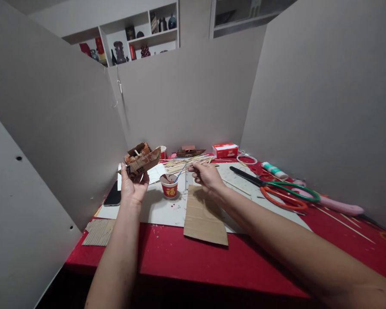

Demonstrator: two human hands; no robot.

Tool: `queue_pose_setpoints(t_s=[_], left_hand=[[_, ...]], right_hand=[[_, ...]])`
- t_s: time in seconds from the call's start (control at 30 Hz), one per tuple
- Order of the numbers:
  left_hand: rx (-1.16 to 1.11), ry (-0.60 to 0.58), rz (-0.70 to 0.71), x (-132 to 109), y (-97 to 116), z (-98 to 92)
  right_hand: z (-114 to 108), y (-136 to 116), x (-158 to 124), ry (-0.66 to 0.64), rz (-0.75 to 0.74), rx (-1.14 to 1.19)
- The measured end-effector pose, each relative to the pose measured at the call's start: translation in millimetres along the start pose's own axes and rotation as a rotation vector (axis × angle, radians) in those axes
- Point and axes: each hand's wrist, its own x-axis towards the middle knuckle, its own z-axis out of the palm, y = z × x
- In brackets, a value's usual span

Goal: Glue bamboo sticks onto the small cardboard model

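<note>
My left hand (132, 185) is raised above the table's left side and grips a small brown-painted cardboard boat model (141, 159) from below. My right hand (206, 175) is closed in a pinch on a thin paintbrush (181, 172), whose tip reaches down into a red paper cup (169, 186) with brown paint inside. The cup stands on a white sheet (159, 208) between my two hands.
A cardboard piece (204, 216) lies under my right forearm on the red table (244, 262). Large green-and-orange scissors (276, 191), a glue tube (274, 170), a red box (225, 150), bamboo sticks (185, 164), a second boat model (189, 151), a phone (113, 196) and corrugated card (98, 232) lie around. Grey partitions (324, 107) enclose the table.
</note>
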Motion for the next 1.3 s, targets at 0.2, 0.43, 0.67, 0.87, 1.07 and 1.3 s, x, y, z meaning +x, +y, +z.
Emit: queue_pose_setpoints(t_s=[0.2, 0.43, 0.67, 0.87, 1.07, 1.3], left_hand=[[-0.063, -0.045, -0.026, 4, -2, -1.2], [-0.066, -0.063, -0.064, 0, -4, 1.3], [-0.04, -0.098, -0.089, -4, -10, 2.1], [-0.001, -0.082, -0.113, -11, -13, 5.3], [-0.003, -0.115, -0.117, -13, -14, 5.2], [-0.018, -0.108, -0.136, -13, -14, 5.4]], right_hand=[[0, -10, 0, 0.033, 0.113, 0.116], [8, -45, -17, -0.045, 0.124, 0.311], [19, -46, -38, -0.251, 0.05, 0.379], [22, -37, -39, -0.29, 0.075, 0.351], [22, -42, -36, -0.255, 0.087, 0.341], [21, -43, -38, -0.217, 0.09, 0.356]])
